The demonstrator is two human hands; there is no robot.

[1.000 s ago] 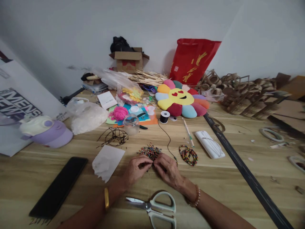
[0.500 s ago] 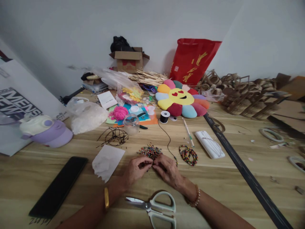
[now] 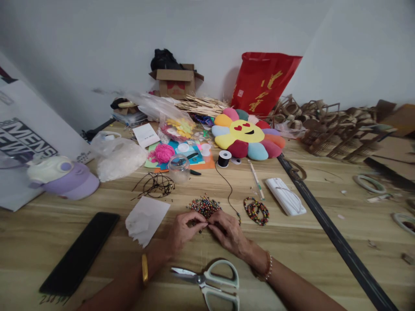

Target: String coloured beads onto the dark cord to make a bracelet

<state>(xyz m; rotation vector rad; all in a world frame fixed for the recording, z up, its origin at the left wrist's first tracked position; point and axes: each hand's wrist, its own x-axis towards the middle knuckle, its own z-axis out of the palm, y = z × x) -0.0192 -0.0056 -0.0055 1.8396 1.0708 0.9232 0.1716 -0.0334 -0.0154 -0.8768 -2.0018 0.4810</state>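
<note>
My left hand point(image 3: 185, 230) is closed in a pinch at the near edge of a heap of small multicoloured beads point(image 3: 203, 204). What lies between its fingertips is too small to make out. My right hand point(image 3: 229, 232) pinches right beside it, the fingertips nearly touching. A black cord point(image 3: 230, 190) runs from a spool point(image 3: 224, 159) down to my right hand, with a few beads strung where it reaches the knuckles. Its end is hidden by the fingers. To the right lies a coiled string of beads point(image 3: 256, 211). Scissors point(image 3: 207, 280) rest open between my forearms.
On the left are a black phone-like slab point(image 3: 81, 252), torn white paper point(image 3: 146, 221) and black cord scraps point(image 3: 156, 185). Behind stand a clear jar point(image 3: 179, 169), pink yarn point(image 3: 163, 153) and a flower cushion point(image 3: 248, 133). A white power strip point(image 3: 285, 196) lies right.
Both hands stay over the near edge of the bead heap. The left fingertips have shifted very slightly; all else looks the same.
</note>
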